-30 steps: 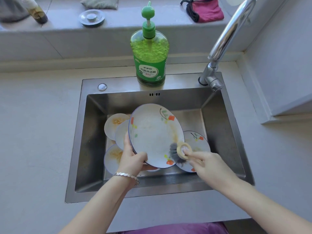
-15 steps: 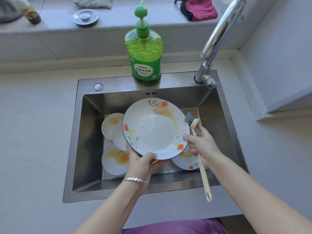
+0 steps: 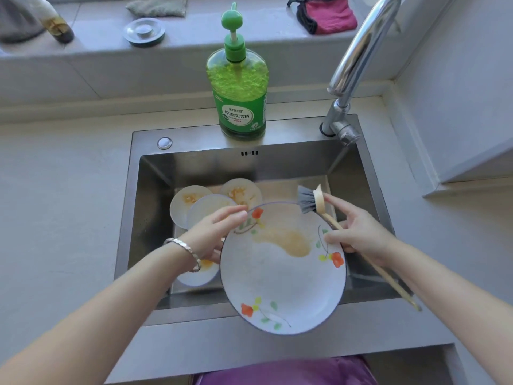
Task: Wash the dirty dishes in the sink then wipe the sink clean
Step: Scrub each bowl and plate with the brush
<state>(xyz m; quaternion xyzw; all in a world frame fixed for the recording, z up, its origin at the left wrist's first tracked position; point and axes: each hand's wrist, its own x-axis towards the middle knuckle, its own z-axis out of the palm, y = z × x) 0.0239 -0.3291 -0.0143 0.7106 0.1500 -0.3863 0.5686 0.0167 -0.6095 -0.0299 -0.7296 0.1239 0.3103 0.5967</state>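
A large white plate with orange flowers and a yellow-brown smear is tilted above the sink's near edge. My left hand grips its upper-left rim, fingers reaching over the top edge. My right hand holds the wooden handle of a dish brush, and its thumb touches the plate's right rim. The grey bristles sit at the plate's far rim. Several smaller dirty plates lie in the basin behind and under my left hand.
A green dish soap pump bottle stands on the sink's back ledge, the chrome faucet at the right. On the sill behind lie a metal drain stopper, a pink cloth and a grey-green cloth.
The plate turned and came toward the near edge of the sink. My left hand shifted from its bottom rim to the upper-left rim. The brush moved off the plate's face to its far rim.
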